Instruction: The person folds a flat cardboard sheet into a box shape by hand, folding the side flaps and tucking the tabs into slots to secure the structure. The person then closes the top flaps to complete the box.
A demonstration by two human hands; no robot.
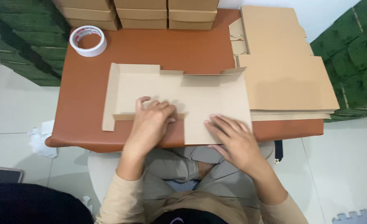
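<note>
A flat, die-cut cardboard box blank [200,95] lies on a brown table [167,49] in front of me. Its left end flap and far side flaps are partly folded up. My left hand [152,124] presses its curled fingers down on the near fold of the blank's left half. My right hand [233,139] lies flat, fingers spread, on the near right corner of the blank at the table's front edge. Neither hand grips anything.
A stack of unfolded cardboard blanks [283,74] lies at the table's right. Several assembled brown boxes [142,14] are piled along the far edge. A roll of white tape [88,40] sits far left. Crumpled paper [40,139] and a phone [3,175] lie on the floor at left.
</note>
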